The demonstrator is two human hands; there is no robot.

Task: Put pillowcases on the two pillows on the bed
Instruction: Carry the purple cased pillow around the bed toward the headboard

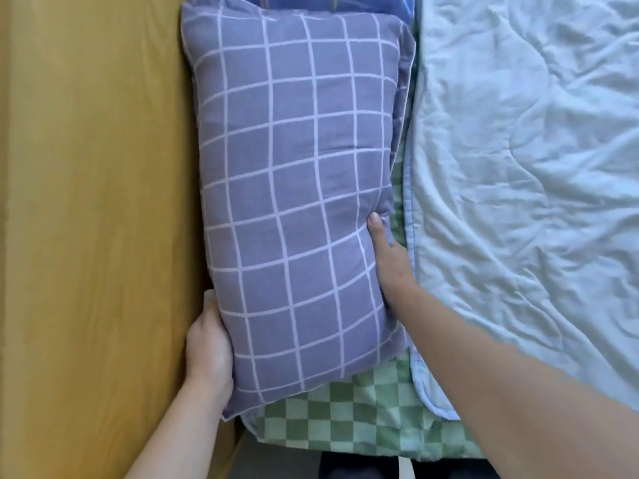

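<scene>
Two bare forearms reach up from the bottom edge, one to each long side of a pillow point(294, 188) that lies lengthwise against the wooden headboard point(93, 202) on the left. It already wears a muted purple pillowcase point(404, 342) printed with a grid of thin white lines; the cloth sits fairly smooth over the filling, with a few soft creases near the middle and a flat, unfilled flap of the case running down its right edge and round the near corner.

At the near left corner the left hand point(207, 347) grips the pillow's side, wedged between it and the headboard, the thumb lying up along the edge while the fingers are hidden underneath. Along the right side the right hand point(390, 261) holds the pillow with its thumb point(377, 226) pressed into the top, making a dent in the cloth, and the other fingers tucked under the flap out of sight.

Below the pillow's near end shows a green-and-pale checked sheet point(363, 420). To the right, just beside the pillow and lapping over the sheet, lies a rumpled light blue quilt point(525, 167). Beyond the pillow's far end a blue patterned fabric point(311, 3) peeks out; what it belongs to cannot be made out
</scene>
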